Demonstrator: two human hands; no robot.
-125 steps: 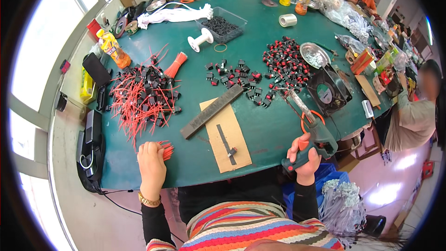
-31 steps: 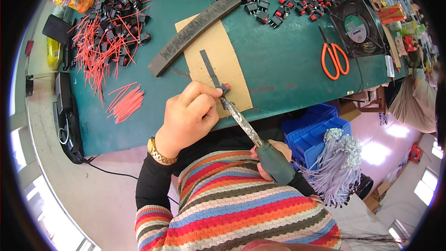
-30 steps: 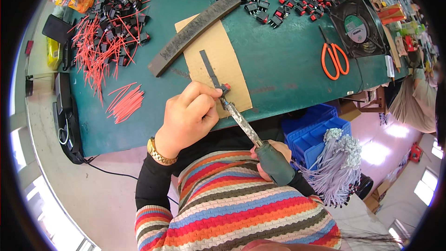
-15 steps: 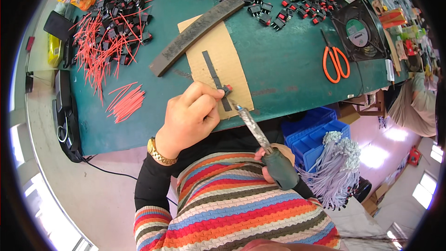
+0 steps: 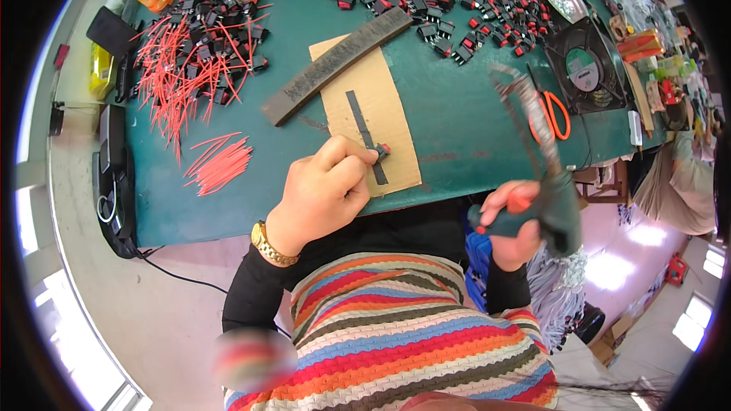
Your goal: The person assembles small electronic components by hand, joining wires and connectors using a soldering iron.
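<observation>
My left hand (image 5: 324,190) is closed in a pinch on a small black-and-red rocker switch (image 5: 383,151). It holds the switch against a dark strip (image 5: 357,116) on a piece of brown cardboard (image 5: 397,123). My right hand (image 5: 512,222) is wrapped round the handle of a dark green, pistol-shaped soldering gun (image 5: 561,217) with a red trigger. Its silvery barrel points up and away, blurred by motion, over the table's right side near orange-handled scissors (image 5: 562,116). The tip is smeared, well apart from the switch.
A dark bar (image 5: 335,68) lies across the cardboard's far end. Switches with red wires (image 5: 199,53) heap at the left, beside loose red wires (image 5: 221,165). More switches (image 5: 506,0) spread at the back. A black fan (image 5: 585,68) stands at the right; white cables (image 5: 560,289) hang below.
My right hand has swung the soldering gun up and to the right, away from the switch. My left hand keeps its pinch. The whole view has shifted slightly.
</observation>
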